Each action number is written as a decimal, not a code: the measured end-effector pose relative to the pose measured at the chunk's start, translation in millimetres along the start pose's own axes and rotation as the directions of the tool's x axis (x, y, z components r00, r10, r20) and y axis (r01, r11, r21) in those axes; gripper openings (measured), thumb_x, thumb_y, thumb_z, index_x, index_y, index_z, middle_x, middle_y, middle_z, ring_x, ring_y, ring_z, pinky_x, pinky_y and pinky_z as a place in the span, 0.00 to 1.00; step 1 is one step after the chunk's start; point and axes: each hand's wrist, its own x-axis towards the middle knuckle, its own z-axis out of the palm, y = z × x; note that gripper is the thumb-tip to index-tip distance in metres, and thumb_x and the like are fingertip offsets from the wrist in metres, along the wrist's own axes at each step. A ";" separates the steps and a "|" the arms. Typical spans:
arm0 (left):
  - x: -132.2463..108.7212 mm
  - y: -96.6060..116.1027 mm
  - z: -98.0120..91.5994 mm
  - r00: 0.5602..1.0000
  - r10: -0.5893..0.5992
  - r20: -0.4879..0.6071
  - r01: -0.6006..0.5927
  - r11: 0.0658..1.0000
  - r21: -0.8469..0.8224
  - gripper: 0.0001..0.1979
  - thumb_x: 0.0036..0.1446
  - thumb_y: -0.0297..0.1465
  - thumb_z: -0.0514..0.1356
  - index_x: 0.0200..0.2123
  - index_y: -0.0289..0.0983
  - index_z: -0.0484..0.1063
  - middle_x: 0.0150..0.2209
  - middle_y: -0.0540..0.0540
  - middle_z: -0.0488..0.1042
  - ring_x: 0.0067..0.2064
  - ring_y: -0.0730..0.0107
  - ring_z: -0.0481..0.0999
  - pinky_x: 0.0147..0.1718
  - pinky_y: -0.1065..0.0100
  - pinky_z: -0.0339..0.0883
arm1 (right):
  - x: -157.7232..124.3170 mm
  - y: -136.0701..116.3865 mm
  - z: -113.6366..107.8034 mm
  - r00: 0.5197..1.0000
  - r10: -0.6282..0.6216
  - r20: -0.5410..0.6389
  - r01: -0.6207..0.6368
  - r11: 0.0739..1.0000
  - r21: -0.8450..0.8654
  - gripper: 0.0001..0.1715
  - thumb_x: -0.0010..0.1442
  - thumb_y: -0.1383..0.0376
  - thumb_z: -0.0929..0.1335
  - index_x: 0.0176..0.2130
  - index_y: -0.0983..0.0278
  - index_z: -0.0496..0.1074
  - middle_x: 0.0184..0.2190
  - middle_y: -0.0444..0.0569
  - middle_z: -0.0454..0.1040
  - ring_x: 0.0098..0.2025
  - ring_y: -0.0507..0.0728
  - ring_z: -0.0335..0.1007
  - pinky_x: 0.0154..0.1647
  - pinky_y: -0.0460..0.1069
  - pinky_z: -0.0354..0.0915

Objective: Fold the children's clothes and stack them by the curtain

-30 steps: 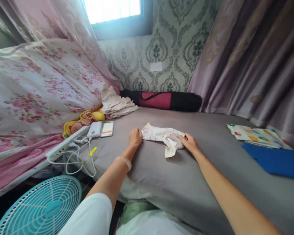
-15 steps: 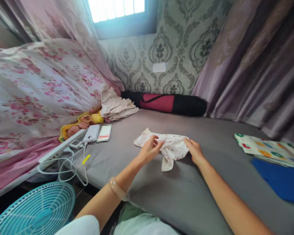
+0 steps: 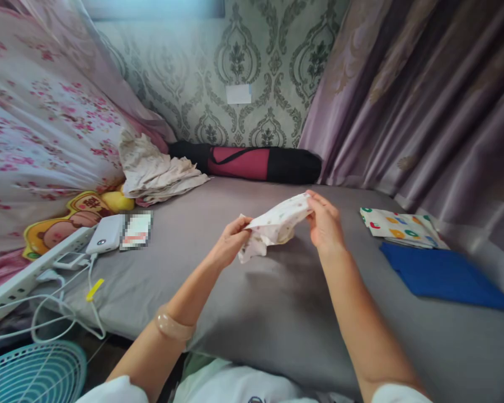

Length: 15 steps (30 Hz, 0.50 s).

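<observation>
Currently, has a white device (image 3: 106, 234) well left of the left hand (image 3: 227, 245); with that hand, pinches one end of a spotted white cloth (image 3: 277, 221), drawn between both hands above the grey bed (image 3: 260, 313); grips the other end in the right hand (image 3: 326, 221), left of a blue cloth (image 3: 442, 275).

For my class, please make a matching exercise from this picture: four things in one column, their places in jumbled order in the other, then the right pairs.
Things
1. White spotted cloth
2. Blue cloth
3. Red-and-black bag
4. Pale bangle

Places
A. In front of the patterned wall
B. Around the left forearm
C. Between the left hand and right hand
D. On the grey sheet, at the right

Pairs: 1-C, 2-D, 3-A, 4-B
</observation>
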 end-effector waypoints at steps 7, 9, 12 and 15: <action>-15.4 53.2 -29.1 0.999 0.021 -0.049 -0.028 0.987 -0.158 0.29 0.46 0.42 0.68 0.50 0.38 0.69 0.31 0.49 0.76 0.26 0.73 0.72 0.24 0.75 0.63 | -28.8 -41.3 12.1 0.847 -0.510 0.147 0.525 0.766 -0.370 0.30 0.63 0.51 0.62 0.60 0.60 0.66 0.52 0.53 0.73 0.51 0.59 0.71 0.49 0.54 0.68; -14.8 46.3 -44.5 0.994 0.002 -0.108 -0.011 0.997 -0.083 0.30 0.45 0.43 0.68 0.50 0.37 0.70 0.31 0.48 0.77 0.26 0.72 0.72 0.24 0.74 0.64 | -31.7 -31.9 16.9 0.833 -0.499 0.240 0.551 0.705 -0.446 0.30 0.65 0.50 0.60 0.60 0.60 0.65 0.56 0.54 0.70 0.57 0.60 0.67 0.55 0.55 0.65; -12.0 21.6 -72.9 0.973 -0.027 -0.231 0.057 0.991 0.123 0.26 0.46 0.45 0.64 0.45 0.34 0.74 0.29 0.48 0.77 0.26 0.70 0.72 0.25 0.72 0.63 | -25.2 -0.8 20.1 0.868 -0.259 0.423 0.458 0.746 -0.483 0.30 0.66 0.50 0.59 0.60 0.61 0.65 0.57 0.55 0.70 0.58 0.60 0.67 0.58 0.56 0.64; -15.0 -8.2 -102.7 0.958 -0.035 -0.286 0.175 0.858 0.483 0.19 0.49 0.41 0.59 0.39 0.35 0.78 0.27 0.48 0.76 0.28 0.67 0.72 0.27 0.71 0.62 | -15.0 30.8 14.9 0.829 0.085 0.553 0.269 0.806 -0.527 0.28 0.65 0.53 0.61 0.59 0.63 0.66 0.52 0.57 0.74 0.48 0.60 0.75 0.50 0.56 0.69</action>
